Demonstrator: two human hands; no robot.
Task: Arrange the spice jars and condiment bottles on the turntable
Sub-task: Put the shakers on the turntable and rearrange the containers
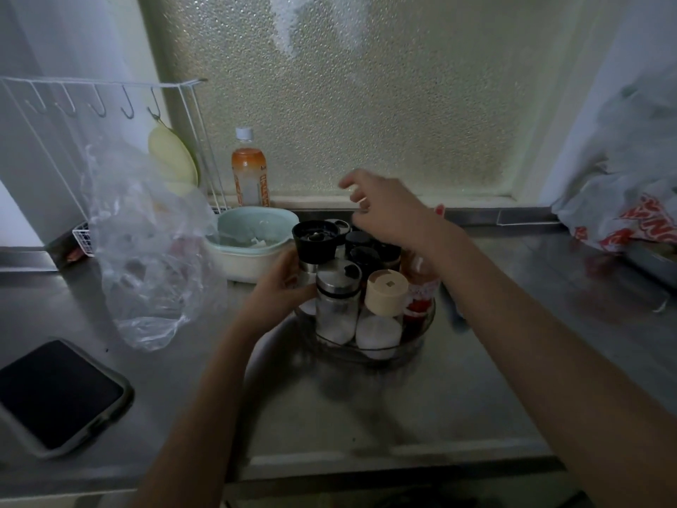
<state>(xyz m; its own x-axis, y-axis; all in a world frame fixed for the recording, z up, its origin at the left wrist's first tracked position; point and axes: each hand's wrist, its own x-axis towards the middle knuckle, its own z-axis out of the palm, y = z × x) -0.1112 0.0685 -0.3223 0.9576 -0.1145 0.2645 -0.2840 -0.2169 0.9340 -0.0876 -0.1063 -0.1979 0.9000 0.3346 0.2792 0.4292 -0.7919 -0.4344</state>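
A round clear turntable (410, 355) sits on the steel counter, crowded with several jars and bottles. At its front stand a steel-capped glass shaker (337, 306) and a white jar with a beige lid (384, 309). A red-labelled sauce bottle (419, 291) is on the right, dark-lidded jars (361, 247) at the back. My left hand (282, 287) is wrapped around a black-topped grinder (315, 240) at the turntable's left edge. My right hand (384, 210) hovers over the back jars with fingers spread, holding nothing.
A pale bowl with a mint lid (252, 240) stands just left of the turntable. A crumpled clear plastic bag (146, 251), a phone (58, 394), an orange drink bottle (249, 170) and a wire rack (110, 104) are on the left. A printed bag (630, 214) lies right.
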